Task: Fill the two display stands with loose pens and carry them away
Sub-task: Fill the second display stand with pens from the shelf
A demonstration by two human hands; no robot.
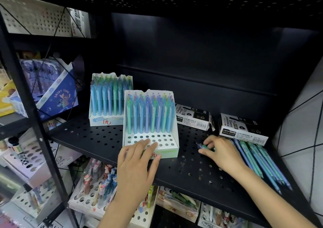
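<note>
Front white card display stand [150, 123], centre frame, perforated black metal shelf [90, 140]; front holes unfilled. Left hand [138, 163] lay flat-fingered on its base. Right hand [222, 151] pinched slim plastic loose pens [262, 161], lower right. Rear stand [108, 100] behind.

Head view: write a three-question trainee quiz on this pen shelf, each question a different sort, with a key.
1. True or false: the front display stand has empty holes in its front rows.
2. Which hand touches the loose pens?
A. left hand
B. right hand
C. neither
3. Fill in: the two black-and-white boxes on the shelf are printed "PERMANENT ____".

Key: 1 true. 2 B: it pinches some at the pile's near end, while the left hand's straight fingers rest on the front stand. 3 MARKER.
</note>
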